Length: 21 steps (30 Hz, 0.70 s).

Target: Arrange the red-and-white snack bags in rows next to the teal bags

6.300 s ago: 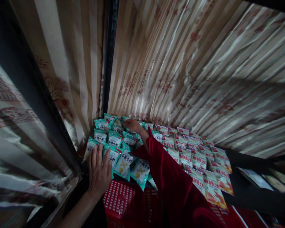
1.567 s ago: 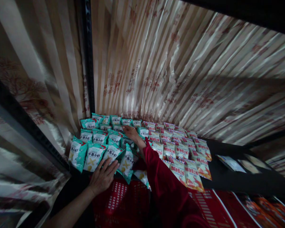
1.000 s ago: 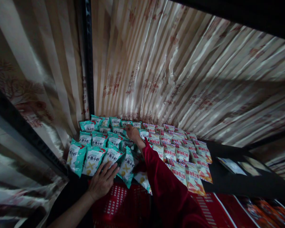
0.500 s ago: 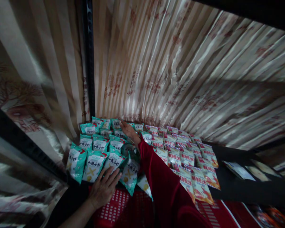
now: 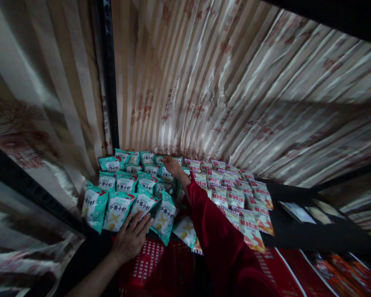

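Teal-and-white snack bags [image 5: 121, 186] stand in rows on a dark shelf. My left hand [image 5: 132, 236] lies with its fingers spread and stretched out against the lower part of a front-row snack bag [image 5: 144, 203]. Farther in, my right hand [image 5: 172, 166], in a dark red sleeve [image 5: 218, 229], reaches over to the back rows. Its fingers are bent together at the top of a back-row teal bag [image 5: 159, 159]; the fingertips are small and partly hidden. Another teal bag [image 5: 185, 231] leans at the front, left of the sleeve.
Red-and-white snack bags [image 5: 235, 199] fill rows to the right. Flat packets [image 5: 297, 212] lie on the black shelf [image 5: 284, 236] beyond. Red baskets [image 5: 148, 262] sit below the shelf edge. A dark metal post [image 5: 108, 78] and striped curtain [image 5: 173, 82] stand behind.
My right hand has shifted right along the back row, and its fingers are now more bent. My left hand stays on the same front bag. The view has moved slightly.
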Each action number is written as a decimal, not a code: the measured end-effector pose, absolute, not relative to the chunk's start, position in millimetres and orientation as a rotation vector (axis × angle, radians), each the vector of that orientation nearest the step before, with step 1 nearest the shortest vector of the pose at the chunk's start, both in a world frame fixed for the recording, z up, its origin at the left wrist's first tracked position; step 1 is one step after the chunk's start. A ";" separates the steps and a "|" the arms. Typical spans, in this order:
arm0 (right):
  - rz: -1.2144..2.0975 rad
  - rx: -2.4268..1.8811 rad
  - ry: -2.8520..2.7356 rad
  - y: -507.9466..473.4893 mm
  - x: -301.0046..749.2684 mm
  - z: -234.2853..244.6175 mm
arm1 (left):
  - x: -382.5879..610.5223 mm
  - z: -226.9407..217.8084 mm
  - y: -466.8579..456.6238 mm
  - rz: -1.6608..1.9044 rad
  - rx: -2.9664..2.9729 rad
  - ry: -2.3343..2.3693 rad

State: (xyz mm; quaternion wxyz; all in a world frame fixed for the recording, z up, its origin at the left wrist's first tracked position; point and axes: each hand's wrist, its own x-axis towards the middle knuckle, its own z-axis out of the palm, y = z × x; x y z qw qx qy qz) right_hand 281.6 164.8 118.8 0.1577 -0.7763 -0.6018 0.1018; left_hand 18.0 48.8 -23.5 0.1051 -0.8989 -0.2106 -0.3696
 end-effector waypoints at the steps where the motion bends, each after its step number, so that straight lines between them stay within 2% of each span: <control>1: 0.298 -2.237 -1.724 157.9 285.3 120.0 | 18.3 -23.5 48.2 -1.096 -2.654 -0.627; 10: 0.307 -2.340 -1.731 108.7 300.1 131.5 | 18.6 -19.2 44.5 -1.080 -2.655 -0.634; 21: 0.239 -2.471 -1.754 120.9 292.3 124.1 | 20.3 -15.5 43.5 -1.127 -2.636 -0.626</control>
